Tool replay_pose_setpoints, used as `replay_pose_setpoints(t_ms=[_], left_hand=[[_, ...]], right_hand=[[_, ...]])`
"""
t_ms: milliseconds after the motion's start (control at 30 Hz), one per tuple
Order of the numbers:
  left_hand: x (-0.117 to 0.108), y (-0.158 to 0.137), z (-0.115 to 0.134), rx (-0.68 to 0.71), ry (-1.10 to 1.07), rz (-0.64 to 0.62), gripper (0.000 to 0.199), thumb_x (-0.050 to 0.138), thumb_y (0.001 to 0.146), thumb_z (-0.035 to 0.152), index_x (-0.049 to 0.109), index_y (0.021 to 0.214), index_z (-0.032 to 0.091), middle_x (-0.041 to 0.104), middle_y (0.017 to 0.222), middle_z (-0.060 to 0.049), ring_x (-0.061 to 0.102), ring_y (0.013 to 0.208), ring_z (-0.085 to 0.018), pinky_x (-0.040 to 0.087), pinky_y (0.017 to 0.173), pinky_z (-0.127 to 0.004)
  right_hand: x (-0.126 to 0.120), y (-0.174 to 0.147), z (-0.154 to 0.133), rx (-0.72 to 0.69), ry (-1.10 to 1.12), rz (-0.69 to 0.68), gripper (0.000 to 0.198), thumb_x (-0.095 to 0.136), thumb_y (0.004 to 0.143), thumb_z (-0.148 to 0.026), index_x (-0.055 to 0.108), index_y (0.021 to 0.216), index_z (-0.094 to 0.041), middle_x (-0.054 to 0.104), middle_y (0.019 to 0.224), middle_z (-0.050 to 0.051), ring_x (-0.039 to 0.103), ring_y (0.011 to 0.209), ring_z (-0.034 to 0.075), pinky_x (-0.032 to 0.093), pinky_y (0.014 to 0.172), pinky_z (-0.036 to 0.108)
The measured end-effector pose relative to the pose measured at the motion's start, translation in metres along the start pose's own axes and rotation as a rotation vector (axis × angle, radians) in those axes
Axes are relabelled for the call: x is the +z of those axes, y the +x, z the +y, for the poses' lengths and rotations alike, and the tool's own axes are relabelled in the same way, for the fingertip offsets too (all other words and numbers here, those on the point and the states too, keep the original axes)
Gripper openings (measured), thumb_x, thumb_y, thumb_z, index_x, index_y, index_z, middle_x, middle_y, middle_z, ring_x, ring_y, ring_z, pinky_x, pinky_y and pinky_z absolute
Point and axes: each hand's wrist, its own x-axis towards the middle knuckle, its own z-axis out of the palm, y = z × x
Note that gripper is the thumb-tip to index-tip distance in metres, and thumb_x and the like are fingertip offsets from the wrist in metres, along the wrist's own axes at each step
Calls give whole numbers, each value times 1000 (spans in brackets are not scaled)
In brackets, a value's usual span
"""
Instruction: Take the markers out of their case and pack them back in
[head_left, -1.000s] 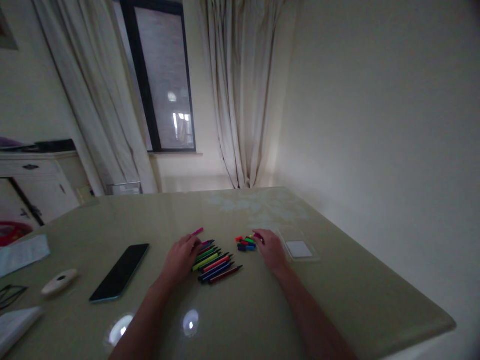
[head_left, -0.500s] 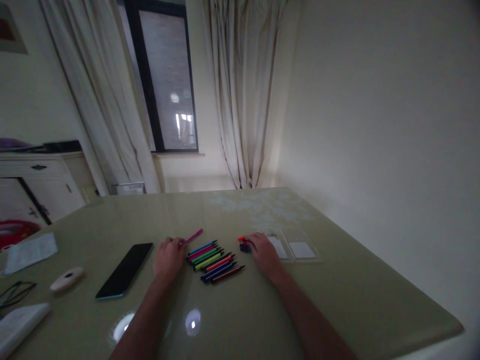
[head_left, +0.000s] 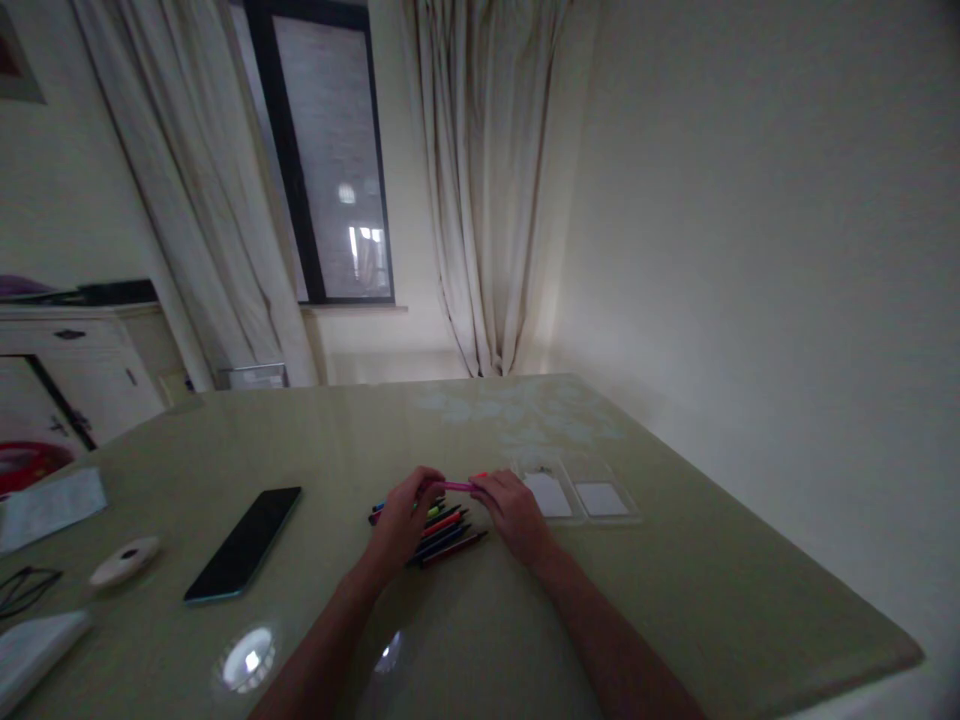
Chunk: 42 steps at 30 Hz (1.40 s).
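Note:
A pink felt-tip pen [head_left: 456, 486] spans the gap between my two hands, held level above the table. My left hand [head_left: 405, 515] is closed around its left end. The fingers of my right hand [head_left: 516, 508] pinch its right end; whether a cap is on that tip cannot be made out. Beneath and beside my left hand lies a row of coloured felt-tip pens [head_left: 450, 540], dark tips pointing right, partly covered by the hand. A bit of orange-red [head_left: 478, 475], perhaps a cap, shows behind my right fingers.
Right of my right hand lies an open transparent plastic case [head_left: 628, 508] with white inserts. On the left are a phone [head_left: 244, 545], a white mouse [head_left: 125, 562], a folded pale cloth or paper [head_left: 52, 508], glasses [head_left: 28, 590] and a white box [head_left: 41, 650]. A wall borders the table's right side.
My left hand has moved right with the pink pen, over the row of pens. The pen now meets my right hand's fingers. The small dark pieces by my right hand are now hidden.

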Motion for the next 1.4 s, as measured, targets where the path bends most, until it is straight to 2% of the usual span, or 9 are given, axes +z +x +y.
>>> replay_pose_setpoints(t_ms=[100,533,700,867,1033,1200,1300,1333,1400], left_hand=[[-2,-2,5,1,-107,13,28,47,98,44,64,99,23,76,86,-3,72,81,-20,57,76,-32],[-16,10,-9,-87,-238,35,42,60,87,58,74,97,20,80,87,-7,75,82,-23,61,74,-33],[-61,11,-35,-184,-136,291,64,44,87,74,70,100,17,78,88,-9,71,79,-23,58,74,-35],[-67,7,-52,-207,-24,260,53,60,74,70,73,89,21,79,84,-6,72,80,-25,57,71,-34],[-50,3,-46,-211,84,226,37,62,72,57,73,78,21,77,77,-7,72,77,-27,56,71,-37],[-56,5,-15,-157,148,311,45,55,80,59,74,94,20,76,96,-11,70,95,-30,57,81,-40],[-59,-30,10,-92,139,281,44,51,90,60,72,103,24,76,92,-6,70,79,-24,57,65,-34],[-60,-51,16,-58,147,254,38,54,92,58,72,107,28,75,90,-4,69,75,-23,57,62,-33],[-59,-98,24,187,232,247,24,60,96,50,70,114,38,74,101,-3,70,85,-24,60,65,-34]], right_hand=[[-4,1,3,-35,20,-6,19,62,99,-19,74,114,-22,75,102,8,67,96,22,54,88,33],[-5,4,15,-83,25,39,29,58,99,-13,75,119,-23,77,100,8,67,96,23,55,87,34],[-22,-1,44,152,-98,147,28,55,99,-16,77,115,-21,77,103,11,68,99,25,54,91,38],[-4,-1,40,160,-140,96,28,54,99,-16,78,112,-20,77,102,10,68,98,25,54,90,35],[10,0,27,135,-175,66,32,51,100,-14,74,122,-20,76,110,11,66,102,26,51,96,38],[-26,6,12,93,-169,236,29,50,103,-21,72,121,-19,75,108,11,65,101,26,52,94,42],[-45,-37,-3,32,-99,403,29,51,104,-24,69,127,-22,74,111,11,66,103,25,53,95,44],[-47,-64,-8,33,-75,379,31,52,104,-25,66,131,-26,73,113,10,66,105,25,53,96,46],[-42,-131,-16,126,-58,242,30,59,101,-32,65,130,-38,73,113,5,68,103,26,58,88,45]])
